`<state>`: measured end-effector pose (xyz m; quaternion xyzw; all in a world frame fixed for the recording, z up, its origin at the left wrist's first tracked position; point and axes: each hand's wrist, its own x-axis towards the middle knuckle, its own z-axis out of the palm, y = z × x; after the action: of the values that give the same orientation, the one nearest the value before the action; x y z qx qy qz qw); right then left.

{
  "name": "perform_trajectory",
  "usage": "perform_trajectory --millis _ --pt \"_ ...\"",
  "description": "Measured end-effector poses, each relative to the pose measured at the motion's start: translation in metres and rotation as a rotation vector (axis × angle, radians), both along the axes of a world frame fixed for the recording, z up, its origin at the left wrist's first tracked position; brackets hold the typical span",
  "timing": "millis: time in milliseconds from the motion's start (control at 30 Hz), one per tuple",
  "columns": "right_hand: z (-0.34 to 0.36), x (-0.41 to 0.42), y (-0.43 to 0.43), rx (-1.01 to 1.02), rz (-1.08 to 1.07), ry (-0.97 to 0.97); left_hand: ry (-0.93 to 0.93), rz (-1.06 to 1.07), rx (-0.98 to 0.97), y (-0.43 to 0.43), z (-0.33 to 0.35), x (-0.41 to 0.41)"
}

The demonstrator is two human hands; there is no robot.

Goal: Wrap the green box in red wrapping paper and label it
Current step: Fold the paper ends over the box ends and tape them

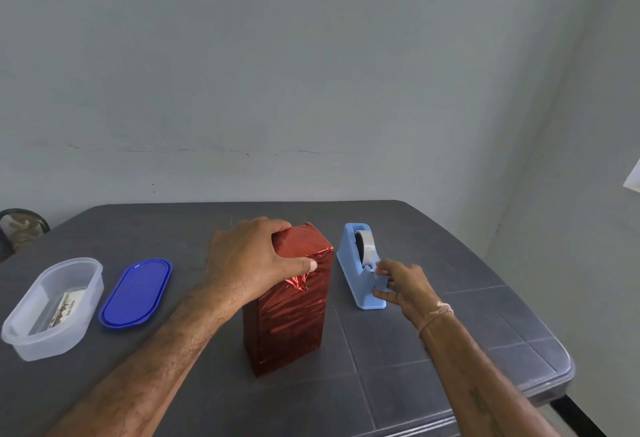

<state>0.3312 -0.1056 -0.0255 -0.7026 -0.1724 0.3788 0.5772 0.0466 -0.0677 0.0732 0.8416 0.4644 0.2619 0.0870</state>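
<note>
Box (pixel 289 326), sheathed in red wrapping paper (pixel 304 249), stands upright mid-table (pixel 450 332). Left hand (pixel 252 256) grips its top, thumb pinning a loose flap. Right hand (pixel 401 284) pinches the tape dispenser (pixel 356 263) at its cutter end. Risk: a one-handed tug drags the dispenser; the thumb shifts and the flap springs open.

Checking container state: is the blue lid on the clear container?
No, the blue lid lies flat on the table beside the open clear container.
</note>
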Motion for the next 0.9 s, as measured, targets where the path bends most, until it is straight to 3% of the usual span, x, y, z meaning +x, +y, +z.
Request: perform_trajectory --millis 633,900 --pt "-0.012 -0.015 -0.030 0.055 0.005 -0.052 -0.011 0.008 -0.011 -0.001 0.000 0.001" --pt "-0.035 -0.018 -0.025 0.113 -0.108 -0.065 -0.023 0.011 -0.017 0.000 -0.001 0.001"
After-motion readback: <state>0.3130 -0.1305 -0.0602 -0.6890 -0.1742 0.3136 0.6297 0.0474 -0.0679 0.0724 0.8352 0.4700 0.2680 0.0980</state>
